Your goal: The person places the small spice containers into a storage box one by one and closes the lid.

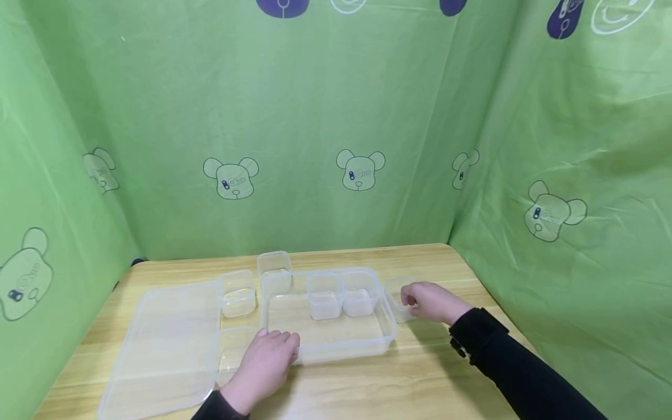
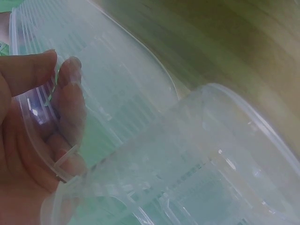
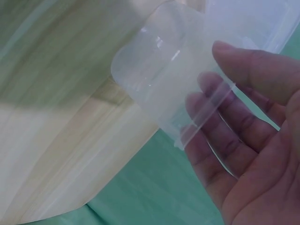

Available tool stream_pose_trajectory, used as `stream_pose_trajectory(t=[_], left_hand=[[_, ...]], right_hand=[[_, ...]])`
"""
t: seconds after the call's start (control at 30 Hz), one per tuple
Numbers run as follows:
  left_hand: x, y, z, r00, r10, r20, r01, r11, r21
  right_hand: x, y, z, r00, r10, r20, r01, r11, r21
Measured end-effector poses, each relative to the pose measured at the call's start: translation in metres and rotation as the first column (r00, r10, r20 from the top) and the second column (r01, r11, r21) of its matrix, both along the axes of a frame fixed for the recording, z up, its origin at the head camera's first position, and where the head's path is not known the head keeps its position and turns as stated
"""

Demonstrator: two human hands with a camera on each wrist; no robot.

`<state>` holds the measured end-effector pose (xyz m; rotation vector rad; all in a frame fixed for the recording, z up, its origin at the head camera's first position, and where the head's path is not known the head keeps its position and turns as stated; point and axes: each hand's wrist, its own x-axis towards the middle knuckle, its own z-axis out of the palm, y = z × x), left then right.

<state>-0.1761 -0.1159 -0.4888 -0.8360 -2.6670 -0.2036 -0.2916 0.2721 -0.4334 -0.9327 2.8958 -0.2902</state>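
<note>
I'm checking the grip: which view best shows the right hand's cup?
Right wrist: the cup appears close-up. The head view shows it partly behind the right hand; in the left wrist view I can't identify it.

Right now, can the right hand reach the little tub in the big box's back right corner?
Probably yes: nothing covers the little tub, and the big box is open. The right hand is just outside the box, though it is at another tub.
</note>
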Motion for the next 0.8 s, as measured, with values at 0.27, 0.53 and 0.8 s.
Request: stream_pose_trajectory(t=[0.27,0.53,0.8], left_hand=[[0.0009,0.0005,0.0016,1.000,0.000,0.004,0.000,1.000,0.006],[0.0005,-0.0001,0.0012,1.000,0.000,0.012,0.000,1.000,-0.003],[0.0007,0.0003,0.0015,1.000,-0.001,0.014,0.001,1.000,0.001]], right_hand=[[0.0021,-0.0023,-0.0052,0.998,0.032,-0.053,-0.033,0.999,-0.025],[0.0031,-0.0012,-0.0065,0.994,0.070,-0.082,-0.071,0.997,-0.019],[0.0035,-0.0017,-0.0017,0.993,0.081,-0.082,-0.084,0.996,-0.025]])
